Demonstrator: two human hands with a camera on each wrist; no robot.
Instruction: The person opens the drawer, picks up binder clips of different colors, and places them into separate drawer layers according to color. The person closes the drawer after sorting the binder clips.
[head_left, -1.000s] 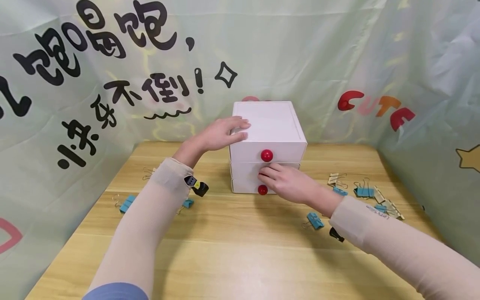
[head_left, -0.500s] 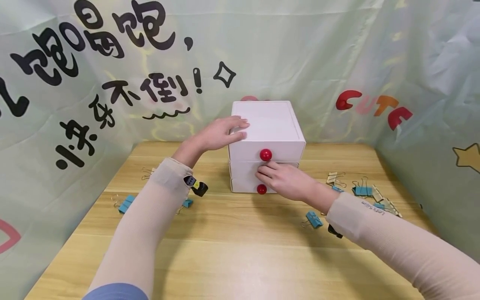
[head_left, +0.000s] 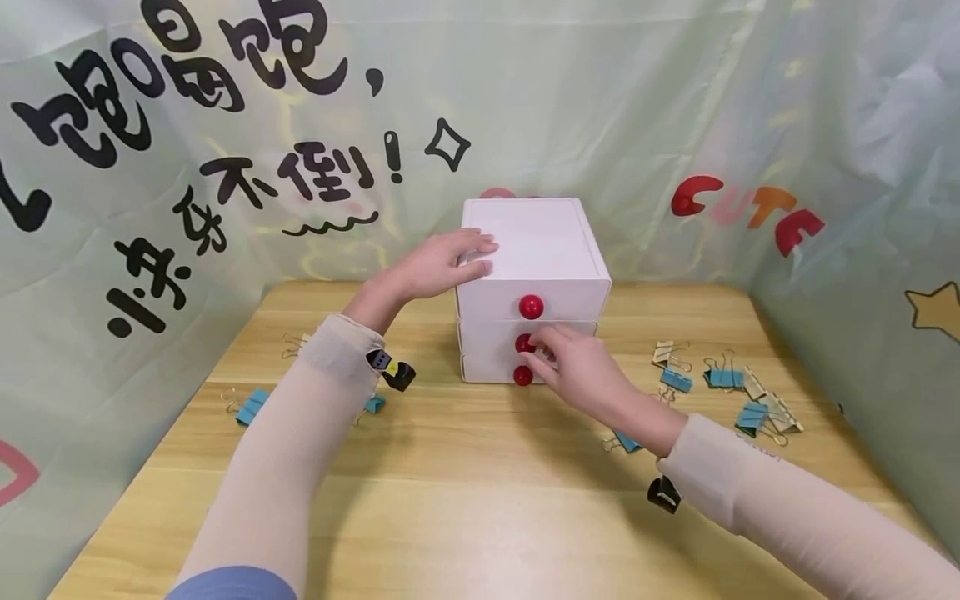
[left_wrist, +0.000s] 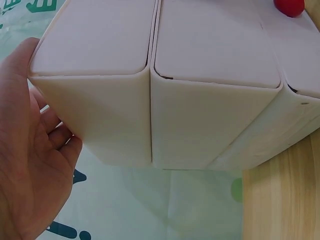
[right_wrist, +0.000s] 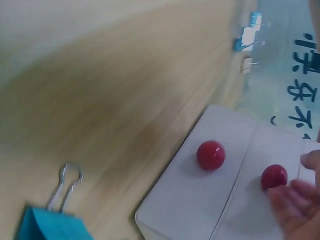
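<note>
A white three-drawer box (head_left: 536, 242) stands near the back of the table, with all its drawer fronts in line. Each front carries a round red knob; the top one (head_left: 531, 307) and bottom one (head_left: 522, 376) are uncovered. My left hand (head_left: 438, 267) rests on the box's upper left edge, fingers and thumb extended over the top. At the middle knob (head_left: 523, 342) is my right hand (head_left: 588, 367), its thumb and index finger parted beside it. In the right wrist view the fingertips (right_wrist: 281, 200) overlap the lower edge of this knob (right_wrist: 274, 177).
Blue and cream binder clips lie scattered on the wooden table (head_left: 465, 500): several at right, such as this blue clip (head_left: 723, 378), and a few at left, including another blue clip (head_left: 253, 406). A printed cloth backdrop (head_left: 585, 100) hangs behind and along both sides.
My right hand's fingers have parted and shifted slightly right, uncovering the middle red knob they were covering. The left hand keeps its place on the box.
</note>
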